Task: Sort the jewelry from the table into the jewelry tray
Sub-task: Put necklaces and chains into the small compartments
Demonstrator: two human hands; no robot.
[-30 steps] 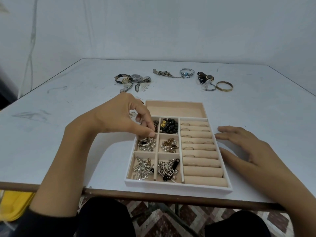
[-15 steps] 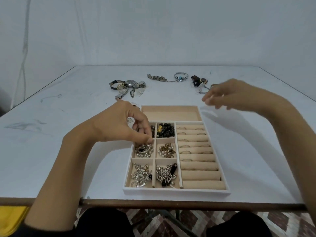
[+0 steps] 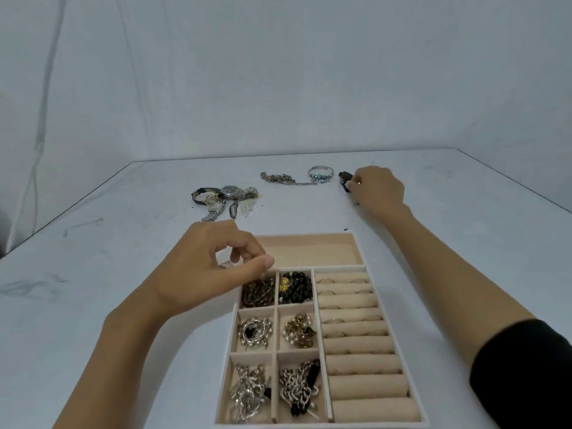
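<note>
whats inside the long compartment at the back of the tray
Only bare beige lining shows in the long compartment of the jewelry tray. Its left end is covered by the left hand, so anything there cannot be seen.

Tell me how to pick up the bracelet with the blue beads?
Come from above and pinch the bracelet by its thin bare rim at the far side, one finger inside the loop. It lies flat on the table, so a side grab would likely slip, and the beads bunch along its near edge.
</note>
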